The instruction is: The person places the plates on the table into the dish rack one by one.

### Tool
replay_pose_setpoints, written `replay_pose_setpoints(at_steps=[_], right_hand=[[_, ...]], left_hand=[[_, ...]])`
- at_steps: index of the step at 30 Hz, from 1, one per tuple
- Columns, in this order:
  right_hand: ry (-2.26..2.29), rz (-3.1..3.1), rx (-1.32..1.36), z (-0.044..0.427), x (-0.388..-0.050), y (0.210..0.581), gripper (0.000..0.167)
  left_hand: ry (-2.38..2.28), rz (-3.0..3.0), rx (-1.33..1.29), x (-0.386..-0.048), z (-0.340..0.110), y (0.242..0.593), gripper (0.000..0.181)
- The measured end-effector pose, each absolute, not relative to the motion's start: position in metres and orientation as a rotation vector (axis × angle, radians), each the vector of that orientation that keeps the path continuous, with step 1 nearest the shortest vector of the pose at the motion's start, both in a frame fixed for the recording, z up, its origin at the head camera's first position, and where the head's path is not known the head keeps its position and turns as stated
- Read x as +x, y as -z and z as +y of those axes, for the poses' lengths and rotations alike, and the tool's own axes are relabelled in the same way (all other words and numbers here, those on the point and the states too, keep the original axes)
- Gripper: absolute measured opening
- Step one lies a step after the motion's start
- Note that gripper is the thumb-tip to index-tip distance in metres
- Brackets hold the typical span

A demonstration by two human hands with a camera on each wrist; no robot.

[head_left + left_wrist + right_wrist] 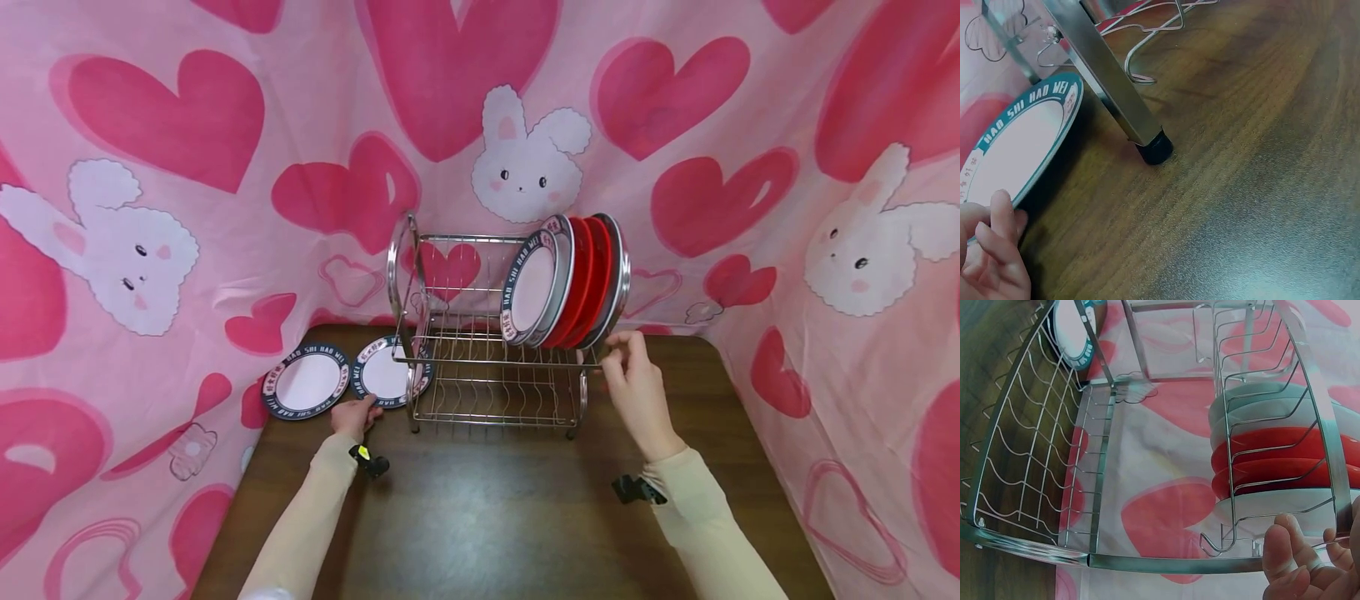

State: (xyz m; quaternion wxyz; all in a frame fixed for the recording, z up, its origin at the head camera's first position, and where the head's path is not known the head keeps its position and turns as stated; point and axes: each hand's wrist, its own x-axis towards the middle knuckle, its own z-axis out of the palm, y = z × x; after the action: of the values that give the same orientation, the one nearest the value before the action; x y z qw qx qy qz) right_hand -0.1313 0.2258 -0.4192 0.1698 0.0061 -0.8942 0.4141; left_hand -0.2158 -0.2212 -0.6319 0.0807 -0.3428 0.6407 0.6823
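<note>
A brown wood table (465,508) is nearest. Two arms in cream sleeves (307,508) reach over it, each with a black strap (637,490) at the wrist. The left hand (354,418) is almost closed, with its thumb and fingers pinching the near edge of a plate (378,375). That plate has a dark blue rim and is just by the left leg of the metal rack (480,362). Another plate like it (307,385) lies on the table to the left. The right hand (636,392) has bent fingers and holds the near right corner of the rack. Up on the right side of the top shelf, a blue-rimmed plate (531,287), a pale plate (564,267), two red plates (581,283) and one last plate (617,279) stand in a row, leaning. Farthest back hangs a pink cloth (315,108) with hearts and bunnies.
</note>
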Motion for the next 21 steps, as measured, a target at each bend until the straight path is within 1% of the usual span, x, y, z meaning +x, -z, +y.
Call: replay_pose_setpoints(at_steps=[6, 21], right_hand=[[-1.186, -2.53, 0.019, 0.226, -0.131, 0.419, 0.023], [-1.211, -2.521, 0.004, 0.225, -0.132, 0.421, 0.021]], left_hand=[[-2.187, 1.869, -1.024, -0.214, -0.217, 0.634, 0.013], [-2.226, 1.962, -1.03, -0.21, -0.21, 0.634, 0.013]])
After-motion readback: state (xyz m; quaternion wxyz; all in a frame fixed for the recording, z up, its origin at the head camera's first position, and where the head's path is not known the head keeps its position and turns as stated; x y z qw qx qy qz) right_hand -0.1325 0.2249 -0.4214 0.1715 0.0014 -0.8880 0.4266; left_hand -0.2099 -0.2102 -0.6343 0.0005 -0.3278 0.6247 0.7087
